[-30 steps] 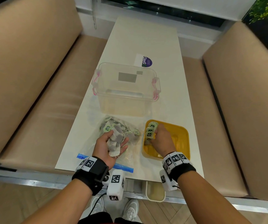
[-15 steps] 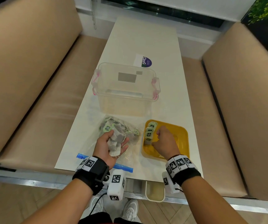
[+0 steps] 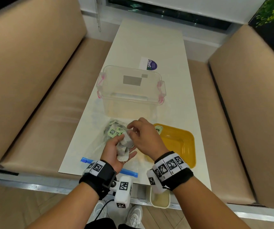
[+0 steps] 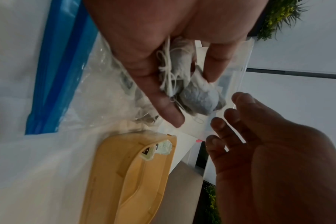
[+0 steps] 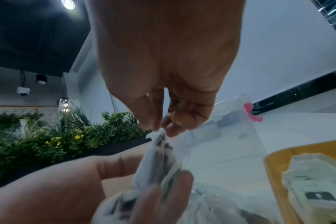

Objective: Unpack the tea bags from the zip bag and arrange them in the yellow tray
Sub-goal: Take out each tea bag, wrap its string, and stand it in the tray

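My left hand (image 3: 116, 151) holds a bunch of grey tea bags (image 3: 124, 144) with white strings (image 4: 169, 71) over the clear zip bag (image 3: 100, 142), whose blue zip strip (image 3: 128, 172) lies at the table's near edge. More tea bags with green tags (image 3: 112, 130) lie in the bag. My right hand (image 3: 141, 134) has reached across, and its fingertips (image 5: 155, 127) pinch the top of one tea bag (image 5: 159, 153) in the bunch. The yellow tray (image 3: 182, 146) stands to the right, with tea bags (image 5: 313, 181) lined along its left side.
A clear plastic tub (image 3: 131, 91) with pink clips stands beyond the bag and tray on the white table (image 3: 149, 40). A white card with a purple sticker (image 3: 149, 64) lies behind it. Tan benches (image 3: 25, 76) flank the table.
My right hand left the yellow tray and moved left to the bunch in my left hand, where it now pinches a tea bag. The left hand stayed put.
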The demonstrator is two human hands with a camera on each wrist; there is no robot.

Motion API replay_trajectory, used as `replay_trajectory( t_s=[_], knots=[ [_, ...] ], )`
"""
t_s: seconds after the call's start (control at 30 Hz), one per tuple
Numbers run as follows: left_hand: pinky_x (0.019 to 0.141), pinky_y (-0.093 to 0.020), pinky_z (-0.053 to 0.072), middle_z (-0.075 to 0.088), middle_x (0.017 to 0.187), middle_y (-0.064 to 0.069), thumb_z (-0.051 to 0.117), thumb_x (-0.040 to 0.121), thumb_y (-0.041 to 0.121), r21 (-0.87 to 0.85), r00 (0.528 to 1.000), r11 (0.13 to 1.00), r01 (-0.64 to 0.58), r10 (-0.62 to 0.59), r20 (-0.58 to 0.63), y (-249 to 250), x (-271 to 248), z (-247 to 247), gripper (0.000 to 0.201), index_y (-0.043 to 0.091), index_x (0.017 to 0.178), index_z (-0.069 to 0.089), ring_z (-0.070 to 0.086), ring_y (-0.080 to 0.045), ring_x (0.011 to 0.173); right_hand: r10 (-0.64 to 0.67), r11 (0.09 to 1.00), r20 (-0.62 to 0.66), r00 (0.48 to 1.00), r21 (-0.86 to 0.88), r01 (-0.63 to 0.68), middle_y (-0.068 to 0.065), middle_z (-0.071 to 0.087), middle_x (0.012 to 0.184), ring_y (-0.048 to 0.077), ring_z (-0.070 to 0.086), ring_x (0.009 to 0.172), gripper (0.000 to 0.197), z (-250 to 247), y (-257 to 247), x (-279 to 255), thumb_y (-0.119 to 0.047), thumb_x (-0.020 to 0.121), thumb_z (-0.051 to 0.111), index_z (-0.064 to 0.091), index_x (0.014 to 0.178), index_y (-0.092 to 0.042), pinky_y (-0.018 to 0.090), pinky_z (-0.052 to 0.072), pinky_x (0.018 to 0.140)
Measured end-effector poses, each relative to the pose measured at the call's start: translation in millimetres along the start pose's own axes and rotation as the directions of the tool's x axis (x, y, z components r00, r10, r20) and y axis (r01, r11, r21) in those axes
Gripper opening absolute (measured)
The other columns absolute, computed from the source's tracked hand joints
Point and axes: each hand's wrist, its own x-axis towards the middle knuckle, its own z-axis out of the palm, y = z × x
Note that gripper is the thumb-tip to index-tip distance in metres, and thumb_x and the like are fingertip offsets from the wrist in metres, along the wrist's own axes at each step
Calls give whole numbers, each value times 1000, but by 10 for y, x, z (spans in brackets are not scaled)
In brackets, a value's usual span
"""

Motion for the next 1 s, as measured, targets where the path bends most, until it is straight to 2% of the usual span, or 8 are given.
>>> replay_trajectory(
  t_s=[0.17,0.37,0.57,0.67,0.8,0.87,0.93,1.0],
  knots=[
    [89,-42,53,76,100,-7,55,98,22,85,1000,996,7,-5,-18,8,6,-19,26,18,121,65,76,-23,85,80,990,196,977,-128,-56,3,50,105,14,52,84,30,-39,-34,145,-28,87,70,66,116,-23,23,38,71],
    [89,-41,51,77,90,-4,49,101,32,60,1000,998,2,-2,-2,57,0,14,24,18,105,68,75,-18,75,107,988,209,972,-134,-80,5,49,107,16,52,85,34,-15,-24,154,-17,81,76,66,114,-21,25,38,71],
    [82,-40,51,75,88,-2,51,101,32,38,999,999,27,-26,-33,72,49,6,29,17,120,66,73,-14,66,74,994,131,989,-89,-62,1,53,100,20,59,87,13,-18,-30,108,-16,85,66,67,97,-23,35,51,76],
    [82,-40,54,74,88,-3,55,100,30,22,998,999,24,-22,-57,86,76,-15,30,15,124,64,73,-15,68,58,998,48,997,-26,-57,-1,55,97,15,61,83,3,-48,-24,68,-22,87,67,66,89,-21,31,51,74],
    [80,-40,55,74,88,-7,57,99,29,15,997,1000,24,-23,-79,110,112,-30,28,12,119,65,76,-24,84,89,993,-65,994,80,-84,-4,62,82,10,60,71,9,-182,0,22,-17,85,66,59,83,-21,22,47,63],
    [79,-40,54,73,85,-8,56,99,27,3,996,1000,30,-30,-83,122,116,-32,21,11,111,63,77,-28,85,106,985,-97,990,147,-91,-3,61,77,17,60,67,14,-270,28,-5,-12,84,63,53,85,-22,28,49,60],
    [80,-40,54,73,92,-9,56,100,28,-1,996,999,34,-34,-79,129,111,-31,27,9,117,62,76,-30,88,102,984,-120,988,160,-82,-3,58,75,21,59,64,17,-358,73,-22,-8,82,58,51,85,-24,35,50,59],
    [81,-40,54,72,98,-9,56,100,28,1,996,999,38,-38,-74,134,105,-35,31,7,122,61,76,-31,91,118,988,-121,986,117,-104,-6,57,69,13,55,62,19,-444,147,-29,-6,82,55,59,83,-24,30,47,59]
  ],
)
